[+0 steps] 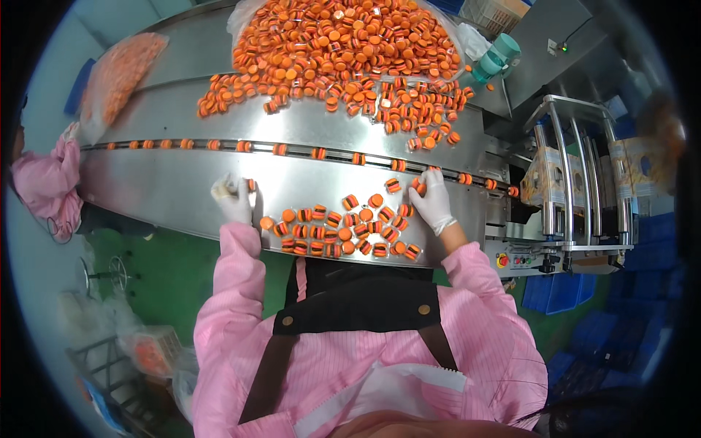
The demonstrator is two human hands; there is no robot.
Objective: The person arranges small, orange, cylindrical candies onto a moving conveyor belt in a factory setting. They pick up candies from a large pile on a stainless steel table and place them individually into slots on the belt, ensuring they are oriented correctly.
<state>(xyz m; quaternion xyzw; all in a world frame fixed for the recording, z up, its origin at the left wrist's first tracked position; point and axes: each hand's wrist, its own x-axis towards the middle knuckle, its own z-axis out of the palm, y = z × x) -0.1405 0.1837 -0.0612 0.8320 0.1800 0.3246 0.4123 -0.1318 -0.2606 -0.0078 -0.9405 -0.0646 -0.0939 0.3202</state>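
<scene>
At the far left we see a co-worker's pink sleeve (45, 179), with a clear bag (125, 77) of orange pieces lying beyond it on the metal table (175, 182). A narrow conveyor channel (299, 152) crosses the table, carrying spaced layered pieces in single file. Near the table's front edge, we find the white-gloved left hand (234, 201) with its fingers curled; a layered piece (252, 185) shows beside their tips, though we cannot tell whether they pinch it. Next, we note a loose group of pieces (317, 232) between the hands and, beyond the channel, a large heap (343, 44). The gloved right hand (437, 201) pinches an orange piece (418, 185) between thumb and fingers, just on the near side of the channel. Farther right, we observe a teal cup (493, 62) and a machine threaded with patterned film (556, 175).
</scene>
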